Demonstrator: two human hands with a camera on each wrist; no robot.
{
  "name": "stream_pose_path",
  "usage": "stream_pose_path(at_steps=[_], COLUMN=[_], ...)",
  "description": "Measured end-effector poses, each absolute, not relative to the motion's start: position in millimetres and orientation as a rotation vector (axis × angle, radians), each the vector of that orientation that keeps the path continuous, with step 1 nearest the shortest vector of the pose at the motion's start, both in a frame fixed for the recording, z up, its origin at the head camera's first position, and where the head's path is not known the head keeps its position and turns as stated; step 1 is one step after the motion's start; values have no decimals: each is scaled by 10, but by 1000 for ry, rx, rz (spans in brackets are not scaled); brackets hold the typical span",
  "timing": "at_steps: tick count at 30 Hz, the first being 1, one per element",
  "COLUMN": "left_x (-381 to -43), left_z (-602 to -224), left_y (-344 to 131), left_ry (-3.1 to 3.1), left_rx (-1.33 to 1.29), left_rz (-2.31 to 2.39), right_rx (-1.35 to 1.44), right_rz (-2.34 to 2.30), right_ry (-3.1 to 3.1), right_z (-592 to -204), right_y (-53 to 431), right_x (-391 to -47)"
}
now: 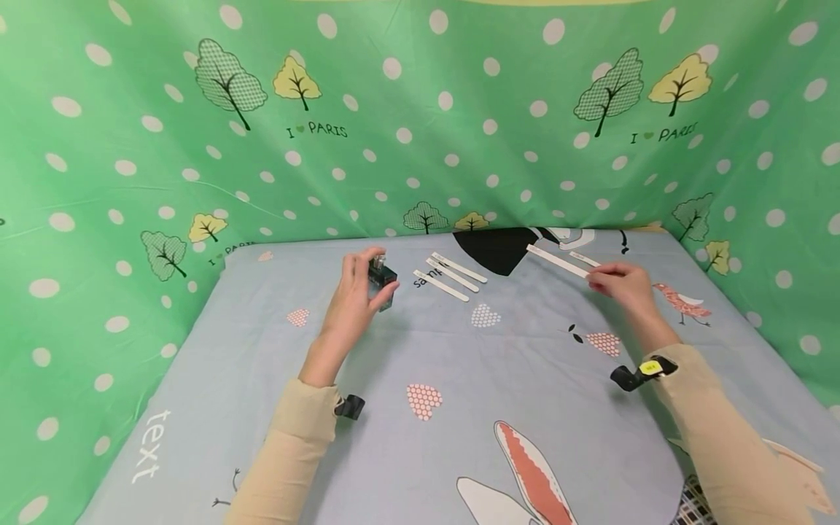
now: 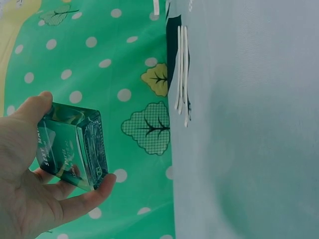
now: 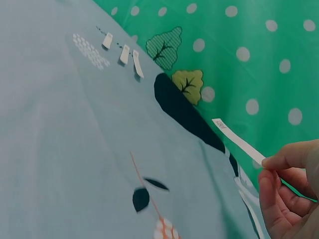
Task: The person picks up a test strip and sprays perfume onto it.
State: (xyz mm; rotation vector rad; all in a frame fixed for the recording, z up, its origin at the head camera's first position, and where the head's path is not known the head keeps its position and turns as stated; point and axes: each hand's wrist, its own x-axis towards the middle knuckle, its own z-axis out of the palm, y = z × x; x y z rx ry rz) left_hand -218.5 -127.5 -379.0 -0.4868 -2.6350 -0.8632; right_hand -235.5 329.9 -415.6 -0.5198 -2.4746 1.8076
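Note:
My left hand point(image 1: 354, 295) grips a dark green glass perfume bottle point(image 2: 75, 144) above the cloth, fingers and thumb around its sides. White lettering shows on the glass in the left wrist view, and the sprayer top faces away from that camera. Over on the right, my right hand point(image 1: 623, 284) pinches one end of a white paper test strip point(image 3: 239, 144) between thumb and fingers. Its far end carries small print and points left toward the backdrop. Another white strip point(image 1: 584, 259) lies just behind that hand, partly hidden by it.
Three white test strips point(image 1: 449, 277) lie side by side on the grey-blue patterned cloth point(image 1: 499, 372), between the hands. A green dotted curtain point(image 1: 420, 160) hangs along the table's back edge and sides. Each wrist wears a small black camera point(image 1: 351, 407).

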Motion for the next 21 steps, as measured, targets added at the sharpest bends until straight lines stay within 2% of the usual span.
stream_pose_path(at_steps=[21], left_x=[-2192], left_z=[-3790], left_y=[-1265], left_ry=[-2658], left_rx=[-481], left_rz=[-863], right_rx=[-664], right_rz=[1786], right_ry=[-2444], right_z=[-4314], right_y=[3660], right_x=[-2279])
